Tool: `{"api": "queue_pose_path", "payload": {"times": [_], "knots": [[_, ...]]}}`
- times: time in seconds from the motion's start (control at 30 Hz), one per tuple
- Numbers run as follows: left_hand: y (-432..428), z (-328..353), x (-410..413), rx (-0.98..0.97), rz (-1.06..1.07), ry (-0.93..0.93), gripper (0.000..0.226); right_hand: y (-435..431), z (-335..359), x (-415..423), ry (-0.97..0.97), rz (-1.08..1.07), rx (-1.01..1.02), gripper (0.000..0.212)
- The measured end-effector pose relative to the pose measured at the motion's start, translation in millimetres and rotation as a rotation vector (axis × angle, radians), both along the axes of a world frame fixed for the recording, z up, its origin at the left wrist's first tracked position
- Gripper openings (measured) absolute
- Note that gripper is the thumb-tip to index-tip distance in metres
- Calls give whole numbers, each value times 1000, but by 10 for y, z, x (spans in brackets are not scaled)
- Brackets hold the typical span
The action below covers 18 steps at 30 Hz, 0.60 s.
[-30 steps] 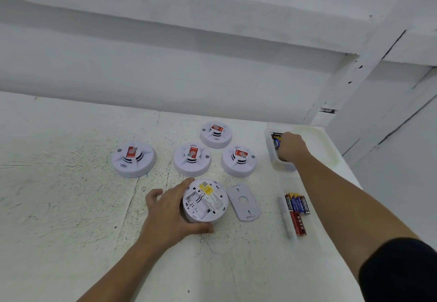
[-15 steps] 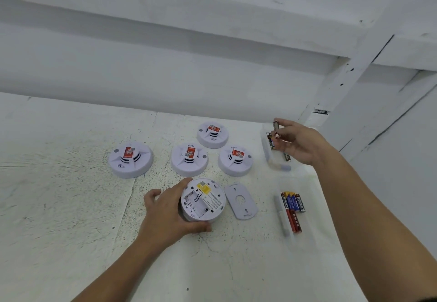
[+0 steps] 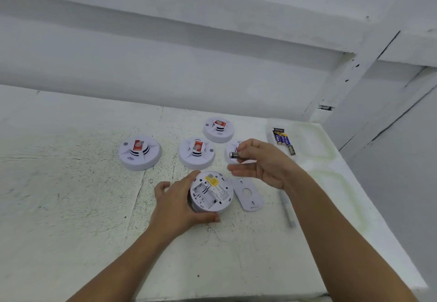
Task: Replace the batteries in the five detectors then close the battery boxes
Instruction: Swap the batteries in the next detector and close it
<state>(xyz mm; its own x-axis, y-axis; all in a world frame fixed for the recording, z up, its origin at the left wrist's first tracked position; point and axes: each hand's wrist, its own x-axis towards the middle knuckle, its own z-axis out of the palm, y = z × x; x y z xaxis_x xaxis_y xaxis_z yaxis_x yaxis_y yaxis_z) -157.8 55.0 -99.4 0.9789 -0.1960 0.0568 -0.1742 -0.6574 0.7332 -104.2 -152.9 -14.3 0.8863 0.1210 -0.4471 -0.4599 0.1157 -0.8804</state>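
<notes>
A white round detector (image 3: 211, 191) lies upside down near the middle of the table, its battery bay open and without batteries. My left hand (image 3: 178, 203) grips its left side. The detached cover (image 3: 247, 194) lies flat just right of it. My right hand (image 3: 259, 161) hovers above and to the right of the detector, pinching a battery (image 3: 234, 155). Three detectors with red stickers sit upright behind: one at the left (image 3: 139, 152), one in the middle (image 3: 196, 152), one at the back (image 3: 218, 128). Another detector (image 3: 230, 152) is mostly hidden behind my right hand.
A clear box (image 3: 282, 137) with several batteries stands at the back right. A white marker pen (image 3: 287, 209) lies right of the cover, partly under my right forearm. The table ends at a wall behind and at an edge on the right.
My right hand left the battery box with a battery and moved left and toward me, over the open detector. My left hand keeps its hold on the detector.
</notes>
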Motion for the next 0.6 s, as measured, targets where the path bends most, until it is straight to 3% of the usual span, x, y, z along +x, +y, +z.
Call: {"api": "queue_pose_path", "payload": {"times": [0.2,0.6], "knots": [[43,-33,27,1,-37,-5,84,255,-288,-257,-230,165,-536,4],[150,-38,33,-147,-99,44,99,545,-628,-702,-709,155,-1066,5]]}}
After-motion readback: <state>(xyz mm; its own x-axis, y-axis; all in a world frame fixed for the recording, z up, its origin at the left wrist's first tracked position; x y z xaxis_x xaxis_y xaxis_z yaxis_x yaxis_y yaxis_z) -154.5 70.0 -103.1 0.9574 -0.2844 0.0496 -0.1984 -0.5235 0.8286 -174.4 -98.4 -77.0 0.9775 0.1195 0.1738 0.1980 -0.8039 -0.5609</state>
